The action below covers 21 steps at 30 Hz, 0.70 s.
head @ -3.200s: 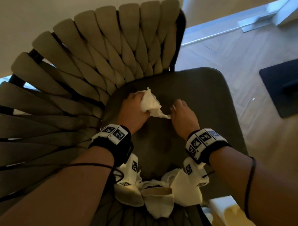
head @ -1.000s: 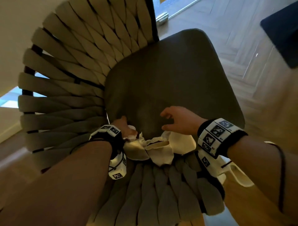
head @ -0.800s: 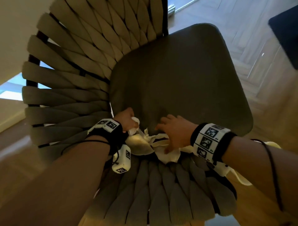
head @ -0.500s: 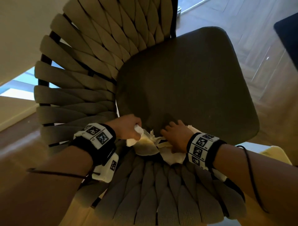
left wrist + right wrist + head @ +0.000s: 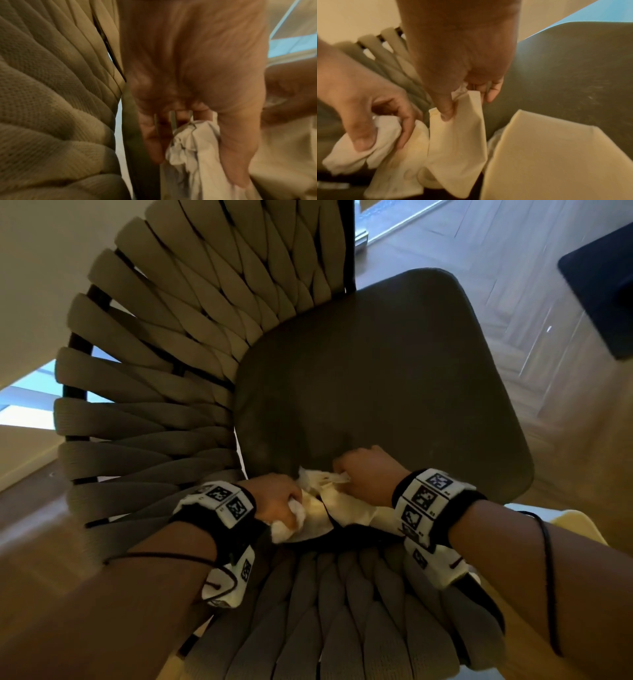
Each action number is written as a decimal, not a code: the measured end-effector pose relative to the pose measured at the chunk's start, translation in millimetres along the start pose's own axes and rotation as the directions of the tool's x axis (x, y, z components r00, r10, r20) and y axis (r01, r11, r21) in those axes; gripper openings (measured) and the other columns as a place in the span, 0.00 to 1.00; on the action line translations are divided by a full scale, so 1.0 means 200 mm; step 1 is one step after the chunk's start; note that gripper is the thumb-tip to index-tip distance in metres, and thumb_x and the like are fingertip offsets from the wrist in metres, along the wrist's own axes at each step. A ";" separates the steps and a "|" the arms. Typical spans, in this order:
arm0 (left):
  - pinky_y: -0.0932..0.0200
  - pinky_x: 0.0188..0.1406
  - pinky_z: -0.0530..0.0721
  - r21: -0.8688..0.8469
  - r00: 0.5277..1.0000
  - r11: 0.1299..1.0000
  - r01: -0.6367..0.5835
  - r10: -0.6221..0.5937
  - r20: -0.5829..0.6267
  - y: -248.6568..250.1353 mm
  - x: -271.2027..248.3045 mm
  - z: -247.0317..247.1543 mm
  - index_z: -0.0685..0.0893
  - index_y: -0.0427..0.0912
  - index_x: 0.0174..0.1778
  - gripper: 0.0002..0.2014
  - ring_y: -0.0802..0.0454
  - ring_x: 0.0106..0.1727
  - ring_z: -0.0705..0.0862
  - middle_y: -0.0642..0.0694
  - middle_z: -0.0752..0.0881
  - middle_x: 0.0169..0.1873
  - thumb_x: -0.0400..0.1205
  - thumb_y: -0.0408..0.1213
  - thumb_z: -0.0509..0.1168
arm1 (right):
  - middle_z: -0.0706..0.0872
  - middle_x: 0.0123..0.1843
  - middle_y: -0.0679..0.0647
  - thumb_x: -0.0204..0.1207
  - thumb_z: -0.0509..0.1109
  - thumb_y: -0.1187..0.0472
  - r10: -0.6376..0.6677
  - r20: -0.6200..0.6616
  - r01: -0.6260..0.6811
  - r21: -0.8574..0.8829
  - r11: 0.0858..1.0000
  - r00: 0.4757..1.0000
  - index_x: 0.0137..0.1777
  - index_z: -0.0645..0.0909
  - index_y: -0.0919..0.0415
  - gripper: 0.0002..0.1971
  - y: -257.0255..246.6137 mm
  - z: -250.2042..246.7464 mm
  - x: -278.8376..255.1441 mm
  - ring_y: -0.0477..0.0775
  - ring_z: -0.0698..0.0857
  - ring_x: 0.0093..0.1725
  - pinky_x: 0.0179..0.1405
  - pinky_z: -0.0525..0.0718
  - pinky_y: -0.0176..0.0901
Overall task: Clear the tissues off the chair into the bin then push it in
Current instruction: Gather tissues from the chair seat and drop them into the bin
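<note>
The chair has a dark seat cushion point(image 5: 376, 378) and a woven rope back point(image 5: 191, 344). Several pale tissues point(image 5: 349, 506) lie bunched at the seat's near corner. My left hand point(image 5: 291, 505) grips a crumpled white tissue point(image 5: 287, 529); the left wrist view shows its fingers point(image 5: 154, 142) curled round that tissue point(image 5: 192, 146). Just to its right, my right hand point(image 5: 342, 470) pinches a flat tissue point(image 5: 458, 135) between thumb and fingers. The left hand point(image 5: 368, 108) and its wad point(image 5: 351, 155) also show in the right wrist view. Another pale sheet point(image 5: 556, 155) lies beside them.
Herringbone wood floor point(image 5: 513, 285) surrounds the chair. A dark blue object point(image 5: 603, 278) sits on the floor at the far right. A pale yellow object point(image 5: 579, 529) shows behind my right forearm. A pale wall is at the upper left.
My right hand dropped onto the tissues at the seat's near corner and its fingers curled round one. The left hand kept hold of its crumpled tissue and stayed beside it.
</note>
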<state>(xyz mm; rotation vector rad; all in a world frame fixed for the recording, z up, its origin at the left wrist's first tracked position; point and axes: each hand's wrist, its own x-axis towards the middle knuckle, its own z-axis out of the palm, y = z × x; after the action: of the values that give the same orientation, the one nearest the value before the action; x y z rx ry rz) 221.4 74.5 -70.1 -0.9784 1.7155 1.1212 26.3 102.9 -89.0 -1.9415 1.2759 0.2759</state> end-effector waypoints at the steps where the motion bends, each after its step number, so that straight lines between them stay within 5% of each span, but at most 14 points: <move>1: 0.60 0.47 0.77 -0.013 1.000 1.000 -0.003 0.002 -0.021 0.01 -0.02 -0.03 0.84 0.44 0.59 0.20 0.52 0.50 0.80 0.46 0.83 0.55 0.73 0.47 0.73 | 0.86 0.59 0.54 0.79 0.63 0.50 0.025 -0.024 -0.023 0.061 0.998 0.999 0.60 0.80 0.54 0.14 0.00 -0.03 -0.01 0.57 0.83 0.58 0.60 0.75 0.52; 5: 0.58 0.49 0.81 -0.054 0.996 0.998 -0.011 0.006 -0.093 0.10 -0.12 -0.20 0.85 0.44 0.60 0.20 0.52 0.50 0.83 0.48 0.85 0.52 0.73 0.47 0.74 | 0.86 0.51 0.51 0.78 0.66 0.50 0.126 -0.096 -0.091 0.306 0.948 0.987 0.56 0.83 0.55 0.12 0.08 -0.20 -0.12 0.53 0.85 0.50 0.51 0.84 0.48; 10: 0.61 0.47 0.84 -0.194 0.977 0.976 -0.098 0.057 -0.207 0.43 -0.23 -0.40 0.86 0.48 0.55 0.15 0.58 0.48 0.85 0.51 0.86 0.49 0.73 0.45 0.75 | 0.83 0.38 0.46 0.79 0.66 0.52 0.312 -0.270 -0.129 0.531 0.837 0.911 0.47 0.85 0.54 0.09 0.32 -0.38 -0.48 0.45 0.83 0.40 0.38 0.76 0.35; 15: 0.63 0.48 0.81 -0.260 0.948 0.933 -0.248 0.179 -0.262 1.05 -0.10 -0.47 0.84 0.53 0.55 0.13 0.62 0.49 0.84 0.57 0.86 0.48 0.75 0.43 0.73 | 0.85 0.33 0.57 0.77 0.69 0.51 0.616 -0.433 -0.194 0.694 0.694 0.658 0.41 0.85 0.65 0.15 0.77 -0.22 -1.08 0.50 0.81 0.36 0.32 0.71 0.43; 18: 0.63 0.46 0.83 -0.204 0.917 0.923 -0.326 0.256 -0.306 1.50 0.12 -0.36 0.85 0.47 0.56 0.15 0.57 0.48 0.86 0.51 0.88 0.47 0.74 0.44 0.74 | 0.87 0.36 0.67 0.78 0.68 0.53 0.783 -0.319 -0.226 0.838 0.496 0.534 0.42 0.85 0.69 0.17 1.04 0.03 -1.43 0.50 0.81 0.35 0.28 0.73 0.42; 21: 0.60 0.43 0.83 -0.174 0.914 0.920 -0.351 0.296 -0.279 1.92 0.42 -0.15 0.87 0.40 0.53 0.15 0.53 0.43 0.85 0.45 0.88 0.44 0.73 0.42 0.75 | 0.82 0.31 0.53 0.80 0.66 0.57 0.891 -0.118 -0.376 0.876 0.301 0.439 0.39 0.82 0.60 0.11 1.25 0.37 -1.68 0.50 0.80 0.33 0.26 0.69 0.38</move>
<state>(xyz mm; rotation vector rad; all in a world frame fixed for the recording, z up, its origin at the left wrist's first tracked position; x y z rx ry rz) -163.9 145.5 -31.6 -1.0257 2.0431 1.4833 -328.0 336.0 -72.6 -0.5760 2.1917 -0.5029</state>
